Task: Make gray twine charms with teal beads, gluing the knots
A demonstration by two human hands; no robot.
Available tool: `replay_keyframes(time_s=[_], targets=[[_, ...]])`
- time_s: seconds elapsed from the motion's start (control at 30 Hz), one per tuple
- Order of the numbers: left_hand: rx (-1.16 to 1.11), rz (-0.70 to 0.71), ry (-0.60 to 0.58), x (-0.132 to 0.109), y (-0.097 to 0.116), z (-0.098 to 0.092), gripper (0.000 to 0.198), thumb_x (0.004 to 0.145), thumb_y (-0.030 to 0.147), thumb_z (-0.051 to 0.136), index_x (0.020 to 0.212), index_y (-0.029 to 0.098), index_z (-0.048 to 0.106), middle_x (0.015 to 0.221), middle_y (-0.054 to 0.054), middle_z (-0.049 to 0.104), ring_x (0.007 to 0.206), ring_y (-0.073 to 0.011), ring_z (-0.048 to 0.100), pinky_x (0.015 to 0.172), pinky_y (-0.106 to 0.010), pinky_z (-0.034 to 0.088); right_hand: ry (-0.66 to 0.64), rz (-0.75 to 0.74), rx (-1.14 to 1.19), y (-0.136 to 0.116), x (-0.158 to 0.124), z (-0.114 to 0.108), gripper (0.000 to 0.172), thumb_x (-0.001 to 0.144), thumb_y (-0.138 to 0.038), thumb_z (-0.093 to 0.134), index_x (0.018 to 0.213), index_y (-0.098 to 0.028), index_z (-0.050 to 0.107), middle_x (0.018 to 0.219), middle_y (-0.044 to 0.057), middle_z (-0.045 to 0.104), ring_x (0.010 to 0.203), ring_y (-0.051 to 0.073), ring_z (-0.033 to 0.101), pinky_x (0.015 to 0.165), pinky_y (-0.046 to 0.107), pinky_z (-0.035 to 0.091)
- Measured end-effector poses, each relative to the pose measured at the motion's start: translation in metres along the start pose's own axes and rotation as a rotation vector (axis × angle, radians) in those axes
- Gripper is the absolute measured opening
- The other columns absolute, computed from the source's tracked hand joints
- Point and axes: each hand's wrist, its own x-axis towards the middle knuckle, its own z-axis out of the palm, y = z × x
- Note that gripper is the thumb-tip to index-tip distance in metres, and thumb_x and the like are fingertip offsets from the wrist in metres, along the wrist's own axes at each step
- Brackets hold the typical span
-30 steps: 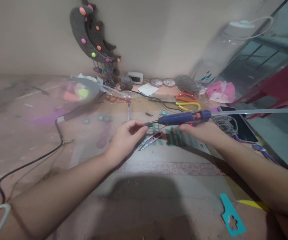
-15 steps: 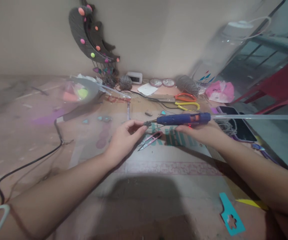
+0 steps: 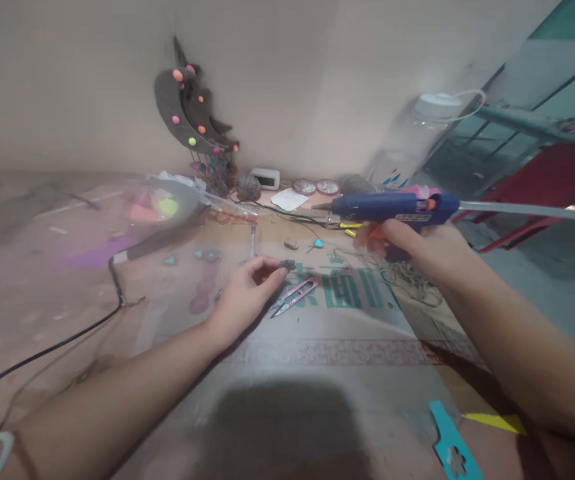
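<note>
Between its thumb and fingers, my left hand (image 3: 248,293) pinches a small dark grey piece (image 3: 288,265) whose kind is too small to make out. My right hand (image 3: 412,243) grips a blue glue gun (image 3: 392,207), held up with its nozzle pointing left, apart from the grey piece. A long clear glue stick (image 3: 527,211) sticks out of the gun's back. Pink-handled thread snips (image 3: 294,298) lie just right of my left fingertips. Behind them a small teal piece (image 3: 318,243) rests on the printed plastic sheet (image 3: 317,357).
A decorated grey crescent (image 3: 170,100) leans on the wall. A ball of grey yarn (image 3: 248,187), a white device (image 3: 266,178) and two tape rolls (image 3: 316,187) line the back. A bottle (image 3: 417,133) stands at right. A black cord (image 3: 52,345) crosses the left; a teal cutout (image 3: 452,443) lies front right.
My right hand has raised the glue gun and drawn it up and right, away from the grey piece. My left hand keeps its pinch. The view has tilted slightly upward.
</note>
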Motion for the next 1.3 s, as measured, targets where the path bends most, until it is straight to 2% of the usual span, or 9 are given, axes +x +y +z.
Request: replay_keyframes(time_s=[0.13,0.23,0.33,0.43,0.67,0.87,1.03,1.2,1.3], targets=[[0.026,0.010,0.008,0.000,0.002,0.001,0.024,0.085,0.042,0.068,0.090,0.018,0.069,0.087,-0.003,0.074,0.080,-0.0194,0.066,0.073,-0.030,0.048,0.054,0.045,-0.081,-0.002,0.032,-0.007,0.034,0.077,-0.052,0.075,0.094,-0.023,0.076,0.081,0.003,0.076,0.077,0.026,0.072,0.073,0.037,0.057],[0.050,0.019,0.021,0.001,0.005,0.001,0.022,0.083,0.040,0.068,0.087,0.018,0.069,0.085,-0.004,0.074,0.081,-0.0206,0.068,0.075,-0.031,0.050,-0.003,0.139,-0.197,0.014,0.069,0.000,0.032,0.080,-0.046,0.074,0.095,-0.018,0.077,0.086,0.006,0.078,0.086,0.030,0.073,0.084,0.041,0.057],[0.044,0.016,0.010,0.001,0.006,0.001,0.022,0.082,0.040,0.068,0.087,0.018,0.069,0.085,-0.004,0.074,0.081,-0.0206,0.068,0.075,-0.031,0.051,-0.052,0.156,-0.121,0.039,0.104,0.019,0.033,0.085,-0.040,0.071,0.107,-0.016,0.075,0.100,0.007,0.079,0.097,0.027,0.072,0.093,0.039,0.054],[0.050,0.003,0.001,0.001,0.006,0.001,0.024,0.082,0.040,0.067,0.087,0.017,0.069,0.085,-0.004,0.074,0.080,-0.0205,0.067,0.074,-0.031,0.051,-0.023,0.178,-0.101,0.064,0.130,0.043,0.035,0.090,-0.034,0.068,0.116,-0.011,0.071,0.109,0.012,0.078,0.099,0.024,0.072,0.094,0.036,0.054],[0.048,-0.009,-0.002,0.001,0.007,0.002,0.023,0.082,0.040,0.067,0.088,0.018,0.068,0.085,-0.004,0.074,0.080,-0.0205,0.067,0.074,-0.031,0.051,-0.017,0.185,-0.121,0.092,0.161,0.081,0.037,0.089,-0.029,0.070,0.118,-0.007,0.070,0.112,0.016,0.077,0.102,0.025,0.072,0.094,0.036,0.054],[0.031,-0.003,-0.003,0.002,0.006,0.002,0.024,0.081,0.041,0.068,0.086,0.018,0.068,0.083,-0.004,0.073,0.078,-0.0200,0.067,0.072,-0.030,0.051,-0.037,0.151,-0.196,0.098,0.162,0.082,0.046,0.089,-0.037,0.070,0.125,-0.008,0.068,0.123,0.017,0.073,0.112,0.027,0.069,0.099,0.036,0.051],[0.045,-0.017,-0.005,0.002,0.007,0.001,0.024,0.081,0.041,0.067,0.087,0.018,0.068,0.083,-0.004,0.073,0.078,-0.0201,0.066,0.073,-0.031,0.050,-0.054,0.140,-0.290,0.098,0.149,0.063,0.046,0.088,-0.039,0.071,0.124,-0.010,0.069,0.120,0.018,0.075,0.108,0.030,0.071,0.097,0.038,0.051],[0.032,-0.012,-0.009,0.002,0.006,0.001,0.023,0.082,0.041,0.068,0.088,0.018,0.068,0.086,-0.004,0.074,0.081,-0.0207,0.068,0.076,-0.032,0.051,-0.037,0.060,-0.347,0.080,0.108,0.042,0.031,0.091,-0.034,0.066,0.112,-0.013,0.075,0.118,0.017,0.075,0.108,0.031,0.069,0.100,0.042,0.048],[0.005,0.007,-0.017,0.003,0.005,0.002,0.023,0.083,0.041,0.069,0.087,0.019,0.068,0.086,-0.004,0.074,0.082,-0.0207,0.068,0.077,-0.031,0.051,-0.113,-0.040,-0.286,0.064,0.078,0.049,0.023,0.092,-0.028,0.063,0.109,-0.018,0.077,0.114,0.010,0.075,0.101,0.023,0.070,0.094,0.035,0.051]])
